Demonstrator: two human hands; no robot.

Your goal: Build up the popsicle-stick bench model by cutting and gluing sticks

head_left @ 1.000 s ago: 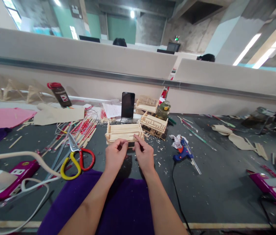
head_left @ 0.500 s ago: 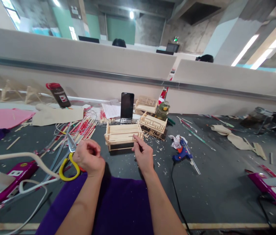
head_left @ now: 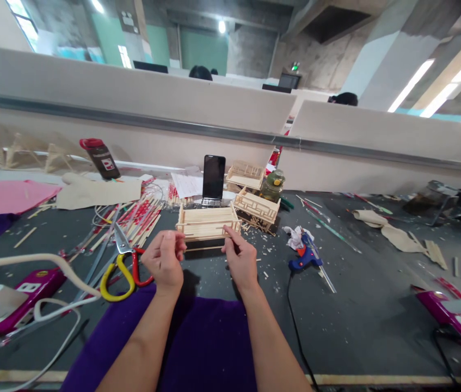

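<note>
Two hands are working here. Left hand [head_left: 165, 258] is hovering just off the left front of the near model [head_left: 208, 216], fingers loosely curled (can't tell if it's gripping anything). Right hand [head_left: 240, 260] is sitting at the model's right front corner, index finger reaching forward, thumb close to it; can't tell if it's pinching a stick.

Counting three models: the near model is sitting mid-desk, ahead of both hands; the second model [head_left: 258, 207] and third model [head_left: 245, 175] are standing behind it to the right.

Near model's long axis is running left-right, roughly parallel to the desk's front edge; a long side is facing the person, corner posts pointing up.

One phone [head_left: 214, 178] is standing right behind it, blocking the back. One green bottle [head_left: 273, 186] is standing beside the rear models. One pair of scissors [head_left: 123, 249] is lying left, partly behind the left hand. One glue gun [head_left: 307, 258] is lying right, well apart from the right hand (cord trailing toward the person).
</note>
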